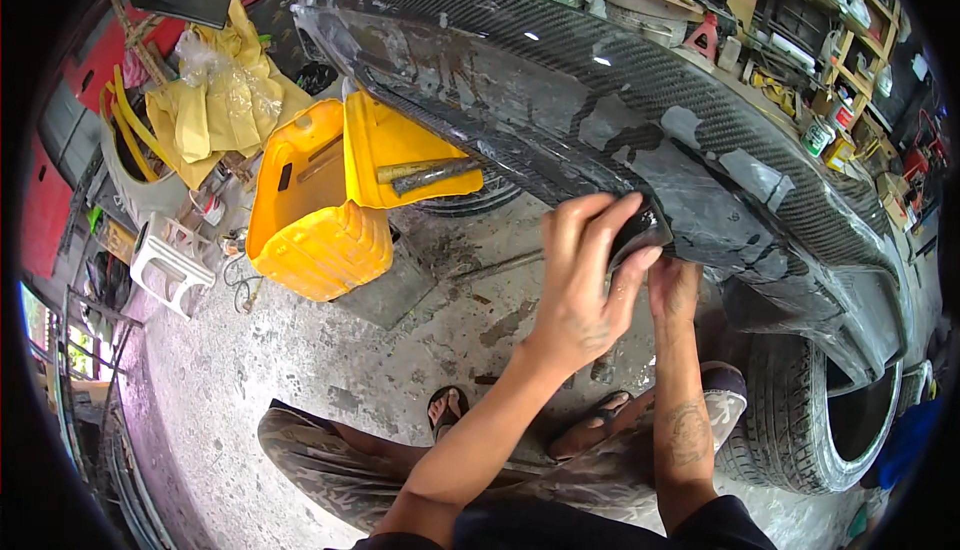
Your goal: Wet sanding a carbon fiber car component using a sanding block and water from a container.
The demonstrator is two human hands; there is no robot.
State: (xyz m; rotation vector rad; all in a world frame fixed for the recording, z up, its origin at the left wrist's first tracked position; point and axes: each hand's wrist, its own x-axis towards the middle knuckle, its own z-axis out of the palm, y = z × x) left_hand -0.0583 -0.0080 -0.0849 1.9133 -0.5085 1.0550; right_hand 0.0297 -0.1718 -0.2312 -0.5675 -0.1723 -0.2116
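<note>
A long curved carbon-fibre panel (520, 60), wet and patched with pale grey, spans the upper middle and right. At its lower edge my left hand (585, 290) has bent fingers and thumb closed on a small dark, glossy piece (642, 230), perhaps an abrasive sheet, held against the panel. My right hand (675, 290) is just below and right of it, under the edge, its fingers mostly hidden.
A yellow plastic container (310, 250) with rods on its upper part stands left, near a white stool (170, 260) and crumpled yellow paper (200, 120). A tyre (790, 420) lies lower right. Cluttered shelving (850, 60) lines the back right. My feet are below on concrete.
</note>
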